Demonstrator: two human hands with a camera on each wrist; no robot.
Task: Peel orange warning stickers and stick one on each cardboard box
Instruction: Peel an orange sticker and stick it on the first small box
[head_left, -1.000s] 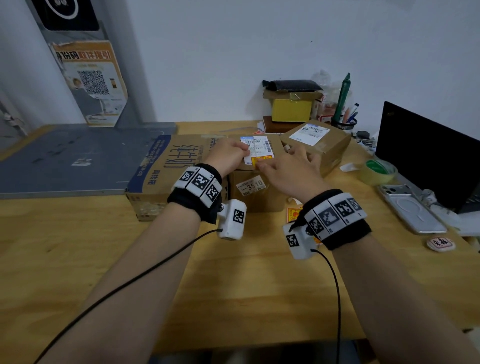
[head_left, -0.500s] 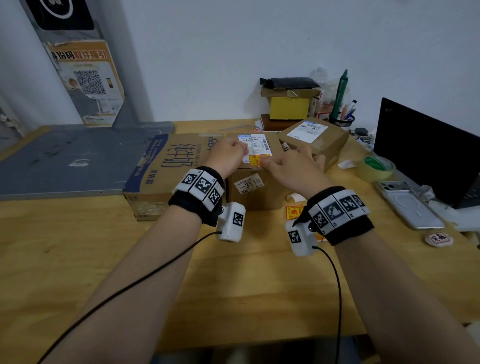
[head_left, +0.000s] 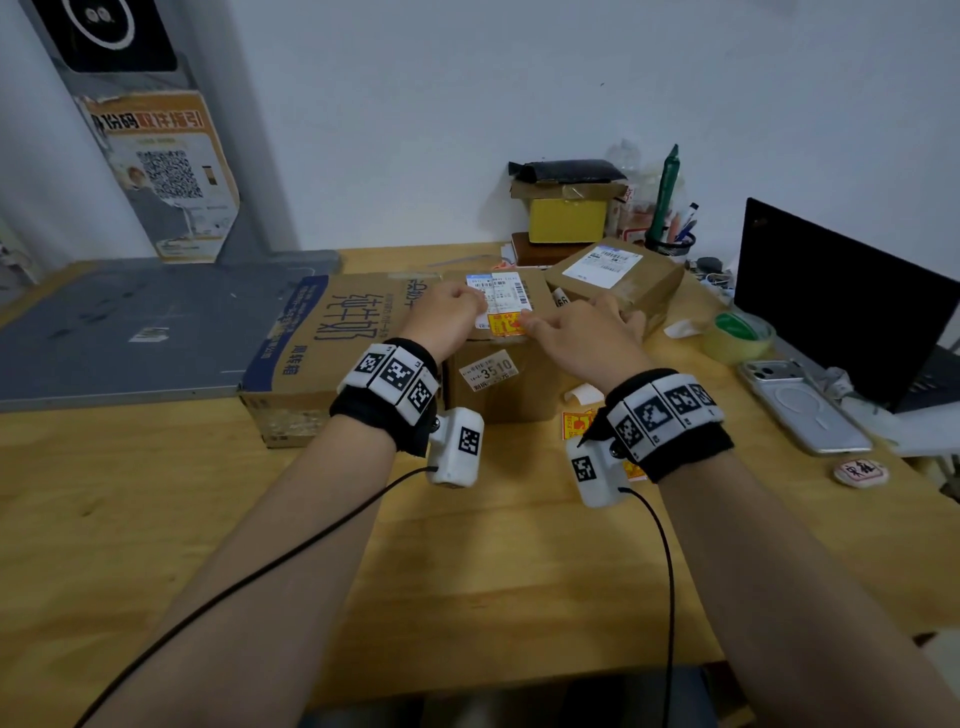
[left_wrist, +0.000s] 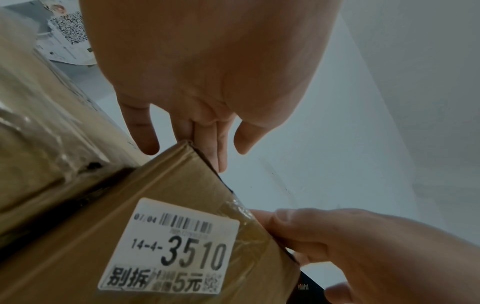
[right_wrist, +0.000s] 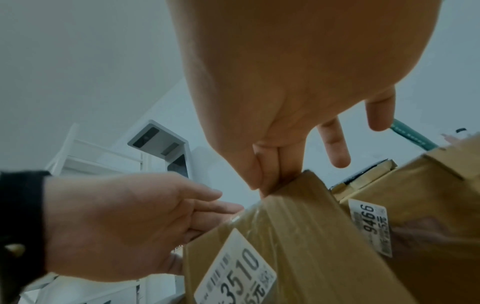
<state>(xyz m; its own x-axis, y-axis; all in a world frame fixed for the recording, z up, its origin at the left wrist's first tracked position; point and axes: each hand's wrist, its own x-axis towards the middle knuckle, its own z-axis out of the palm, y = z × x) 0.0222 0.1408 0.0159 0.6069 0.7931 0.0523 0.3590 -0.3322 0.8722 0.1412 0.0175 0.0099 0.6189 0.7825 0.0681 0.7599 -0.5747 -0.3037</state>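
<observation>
An orange warning sticker (head_left: 506, 325) lies on top of the middle cardboard box (head_left: 498, 384), just below its white shipping label. My left hand (head_left: 452, 317) rests on the box top at the sticker's left, with its fingers (left_wrist: 207, 139) straight over the top edge. My right hand (head_left: 576, 338) presses the sticker's right end with its fingertips (right_wrist: 267, 174), the other fingers spread. A large printed carton (head_left: 322, 338) stands to the left and a smaller box (head_left: 618, 280) behind right. An orange sticker sheet (head_left: 575, 423) lies on the table under my right wrist.
On the wooden table (head_left: 260, 519) to the right lie a tape roll (head_left: 737, 338), a phone (head_left: 800, 405), a round badge (head_left: 860, 473) and an open laptop (head_left: 841, 301). A grey board (head_left: 130, 327) fills the left. A yellow box (head_left: 566, 218) and pen holder (head_left: 670, 239) stand by the wall.
Both hands stay on top of the middle box at the orange sticker. Only the head view has shifted slightly.
</observation>
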